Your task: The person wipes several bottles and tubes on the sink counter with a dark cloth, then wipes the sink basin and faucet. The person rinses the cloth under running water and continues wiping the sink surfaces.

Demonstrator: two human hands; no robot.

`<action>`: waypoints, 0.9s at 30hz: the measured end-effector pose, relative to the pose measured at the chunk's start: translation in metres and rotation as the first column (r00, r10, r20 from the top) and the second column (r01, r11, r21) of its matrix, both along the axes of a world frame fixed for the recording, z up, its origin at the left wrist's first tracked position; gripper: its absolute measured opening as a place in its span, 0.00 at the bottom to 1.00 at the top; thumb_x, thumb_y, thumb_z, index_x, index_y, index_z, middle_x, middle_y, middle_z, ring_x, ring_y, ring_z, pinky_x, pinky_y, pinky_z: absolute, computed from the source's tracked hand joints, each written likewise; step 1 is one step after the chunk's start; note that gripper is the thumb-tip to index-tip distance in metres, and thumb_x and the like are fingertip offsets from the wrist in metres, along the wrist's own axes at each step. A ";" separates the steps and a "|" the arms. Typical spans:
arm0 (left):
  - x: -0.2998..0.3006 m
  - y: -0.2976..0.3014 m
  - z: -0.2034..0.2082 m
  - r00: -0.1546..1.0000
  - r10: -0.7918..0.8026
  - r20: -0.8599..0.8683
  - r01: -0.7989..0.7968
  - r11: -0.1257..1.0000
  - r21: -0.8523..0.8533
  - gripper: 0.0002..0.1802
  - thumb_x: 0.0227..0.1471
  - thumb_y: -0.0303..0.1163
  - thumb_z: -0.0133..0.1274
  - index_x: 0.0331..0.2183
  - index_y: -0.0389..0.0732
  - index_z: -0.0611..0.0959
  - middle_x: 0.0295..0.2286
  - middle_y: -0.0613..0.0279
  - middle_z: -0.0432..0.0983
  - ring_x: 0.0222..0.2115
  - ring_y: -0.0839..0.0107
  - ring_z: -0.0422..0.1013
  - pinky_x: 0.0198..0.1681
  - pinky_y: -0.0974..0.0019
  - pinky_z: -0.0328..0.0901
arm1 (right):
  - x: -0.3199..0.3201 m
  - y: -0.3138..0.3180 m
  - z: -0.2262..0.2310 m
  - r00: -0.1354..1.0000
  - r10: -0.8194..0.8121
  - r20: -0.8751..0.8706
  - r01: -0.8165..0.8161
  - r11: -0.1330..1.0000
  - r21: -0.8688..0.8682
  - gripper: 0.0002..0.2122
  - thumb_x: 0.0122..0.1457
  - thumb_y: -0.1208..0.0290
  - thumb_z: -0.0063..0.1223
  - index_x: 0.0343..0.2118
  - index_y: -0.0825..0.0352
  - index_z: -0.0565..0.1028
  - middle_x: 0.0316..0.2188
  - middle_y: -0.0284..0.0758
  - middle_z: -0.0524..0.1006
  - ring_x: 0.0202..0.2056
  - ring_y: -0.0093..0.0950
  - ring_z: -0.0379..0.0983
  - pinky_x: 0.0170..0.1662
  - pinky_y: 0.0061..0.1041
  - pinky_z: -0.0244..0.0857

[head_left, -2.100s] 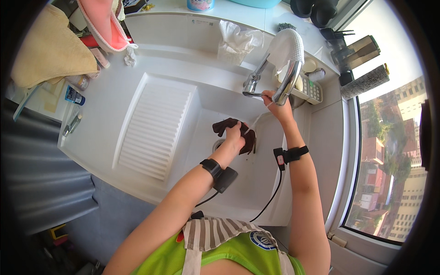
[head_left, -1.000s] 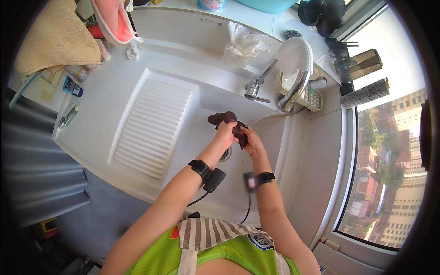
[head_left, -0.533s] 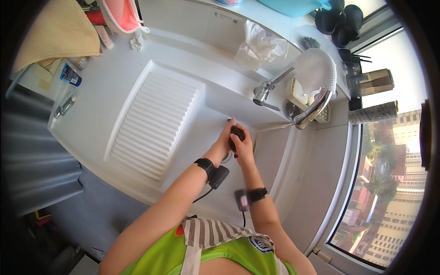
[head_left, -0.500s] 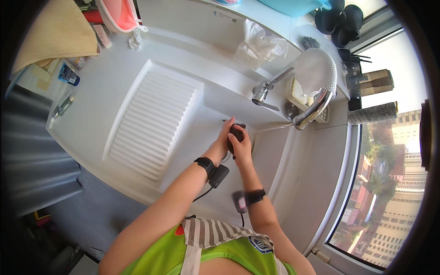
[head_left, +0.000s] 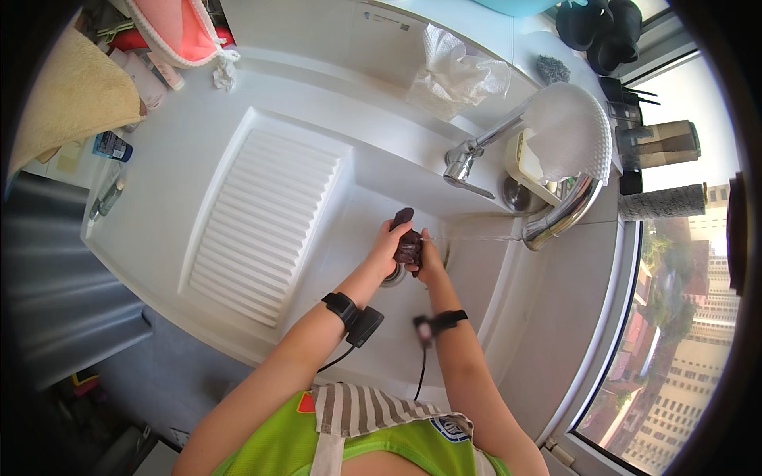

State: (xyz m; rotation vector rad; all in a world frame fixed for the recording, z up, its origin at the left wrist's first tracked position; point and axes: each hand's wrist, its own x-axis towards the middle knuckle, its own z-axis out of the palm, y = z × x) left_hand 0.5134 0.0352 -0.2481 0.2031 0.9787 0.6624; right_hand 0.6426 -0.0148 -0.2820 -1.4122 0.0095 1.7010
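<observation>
A wet, bunched-up dark brown cloth (head_left: 408, 247) is between my two hands over the sink basin (head_left: 349, 238). My left hand (head_left: 384, 247) grips it from the left, thumb across it, with one end sticking up past the fingers. My right hand (head_left: 429, 263) closes on its right side, fingers partly hidden by the cloth. A thin stream of water (head_left: 476, 238) runs from the curved metal faucet (head_left: 548, 226) toward the cloth. Under my hands, part of the drain (head_left: 394, 275) shows. What kind of cloth it is cannot be made out.
A ridged washboard (head_left: 254, 226) is built into the sink's left side. Behind the basin are the tap handle (head_left: 468, 170), a white soap basket (head_left: 530, 163) and a hanging plastic bag (head_left: 456, 75). Tubes (head_left: 113, 147) lie at the far left; a window (head_left: 659, 317) borders the right.
The cloth has opened out from a tight dark bundle, and one end now stands up. My hands have moved slightly apart and down. The view has shifted a little.
</observation>
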 end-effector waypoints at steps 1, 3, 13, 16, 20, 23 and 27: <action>-0.006 0.003 0.001 1.000 0.001 -0.017 -0.001 1.000 0.019 0.21 0.52 0.32 0.56 0.46 0.39 0.69 0.40 0.57 0.71 0.41 0.62 0.71 0.42 0.58 0.69 | 0.005 -0.004 0.007 0.996 0.078 -0.050 -0.076 0.996 0.037 0.18 0.66 0.52 0.35 0.40 0.61 0.70 0.29 0.34 0.75 0.20 0.24 0.68 0.17 0.20 0.57; -0.022 0.015 0.000 0.997 0.075 -0.026 -0.071 0.992 0.107 0.27 0.49 0.25 0.57 0.50 0.40 0.67 0.43 0.54 0.69 0.43 0.60 0.70 0.44 0.57 0.69 | 0.014 -0.006 0.027 0.989 0.122 -0.086 -0.116 0.991 0.064 0.14 0.66 0.61 0.36 0.45 0.67 0.65 0.25 0.40 0.73 0.16 0.25 0.64 0.11 0.17 0.46; -0.010 -0.003 0.006 0.981 0.195 0.005 -0.193 0.972 -0.133 0.28 0.55 0.24 0.46 0.56 0.46 0.60 0.50 0.53 0.62 0.45 0.58 0.68 0.45 0.55 0.69 | 0.047 0.037 0.146 0.696 0.519 0.496 -0.645 0.755 0.115 0.24 0.50 0.86 0.32 0.53 0.71 0.66 0.35 0.43 0.76 0.26 0.28 0.75 0.24 0.20 0.67; 0.011 -0.012 0.011 0.960 0.180 0.215 -0.118 0.955 -0.271 0.15 0.59 0.38 0.46 0.47 0.47 0.70 0.43 0.60 0.69 0.41 0.62 0.69 0.38 0.59 0.67 | 0.015 0.032 0.127 0.822 0.232 0.520 -0.352 0.925 0.143 0.23 0.49 0.87 0.32 0.48 0.70 0.72 0.39 0.42 0.76 0.36 0.30 0.77 0.31 0.22 0.70; 0.024 -0.011 0.005 0.881 0.054 0.471 0.028 0.986 -0.166 0.18 0.56 0.54 0.47 0.37 0.50 0.76 0.31 0.66 0.75 0.32 0.69 0.70 0.32 0.65 0.64 | -0.027 0.008 0.103 0.885 -0.039 0.463 -0.021 0.992 0.125 0.12 0.54 0.80 0.42 0.40 0.68 0.76 0.37 0.35 0.76 0.31 0.22 0.71 0.28 0.19 0.66; 0.026 -0.005 -0.003 0.895 -0.072 0.441 0.132 0.986 -0.105 0.20 0.53 0.57 0.50 0.32 0.50 0.76 0.25 0.69 0.73 0.27 0.73 0.69 0.30 0.66 0.62 | -0.045 -0.009 0.103 0.778 -0.054 0.626 -0.117 0.966 0.229 0.09 0.57 0.72 0.52 0.39 0.64 0.77 0.34 0.31 0.76 0.33 0.20 0.70 0.31 0.22 0.67; 0.035 -0.005 -0.003 0.997 0.053 0.049 -0.052 0.998 -0.034 0.18 0.55 0.53 0.47 0.29 0.49 0.74 0.22 0.72 0.67 0.23 0.75 0.65 0.23 0.68 0.59 | -0.045 -0.006 0.093 0.247 0.070 0.966 -0.306 0.952 0.009 0.14 0.60 0.59 0.49 0.33 0.67 0.78 0.27 0.44 0.78 0.29 0.37 0.76 0.32 0.33 0.68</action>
